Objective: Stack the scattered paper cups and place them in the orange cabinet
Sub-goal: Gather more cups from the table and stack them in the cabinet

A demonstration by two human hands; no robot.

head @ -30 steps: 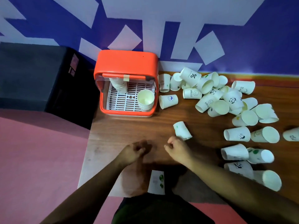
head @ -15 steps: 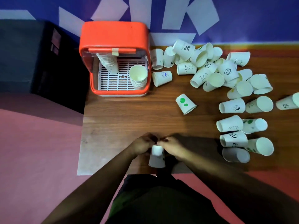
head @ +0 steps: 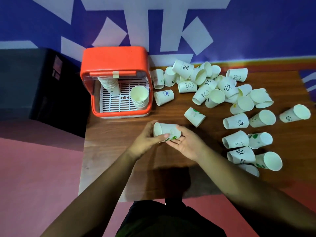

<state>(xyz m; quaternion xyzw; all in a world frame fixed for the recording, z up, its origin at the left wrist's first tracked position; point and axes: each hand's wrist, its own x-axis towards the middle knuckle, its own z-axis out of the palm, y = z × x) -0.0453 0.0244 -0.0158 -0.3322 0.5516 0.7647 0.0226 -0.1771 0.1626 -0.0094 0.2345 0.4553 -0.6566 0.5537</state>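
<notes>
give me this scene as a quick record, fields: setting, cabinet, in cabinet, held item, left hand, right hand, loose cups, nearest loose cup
setting: wooden table against a blue and white wall
cabinet: orange cabinet at the table's back left, front open
in cabinet: tall cup stack at left, short cup stack at right
held item: paper cup on its side, mouth toward the left
left hand: left hand grips the cup near its mouth
right hand: right hand supports its base end
loose cups: many scattered cups, mostly on their sides
nearest loose cup: green-print cup, beyond the right hand
</notes>
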